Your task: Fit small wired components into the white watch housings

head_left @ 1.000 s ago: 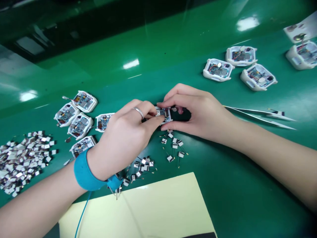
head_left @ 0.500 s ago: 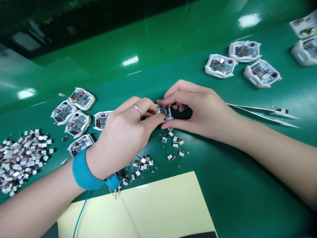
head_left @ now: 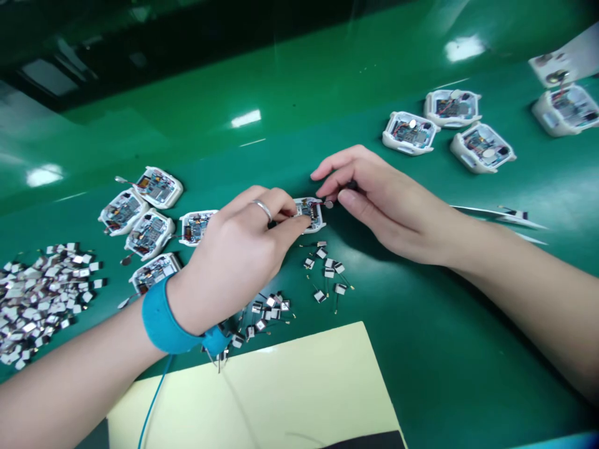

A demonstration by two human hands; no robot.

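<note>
My left hand [head_left: 246,249], with a ring and a blue wrist strap [head_left: 163,315], is closed on a small white watch case [head_left: 316,218]. A circuit board shows inside the case, and a small round silver part [head_left: 329,204] on a wire sticks out at its right. Just right of the case, my right hand [head_left: 397,206] is apart from it. Its index finger stretches forward while the other fingers curl around a small dark thing [head_left: 352,185], mostly hidden. Below the case lie several small white-and-black modules [head_left: 330,271] with thin leads.
More open white cases stand at the left [head_left: 150,234] and at the back right [head_left: 407,134]. A pile of white modules [head_left: 47,293] lies far left. A pale yellow sheet [head_left: 281,399] lies in front. Thin white strips [head_left: 491,213] lie beyond my right wrist.
My right hand has let go of the white case and moved up and right from it. The left hand stays on the case. The view has shifted slightly.
</note>
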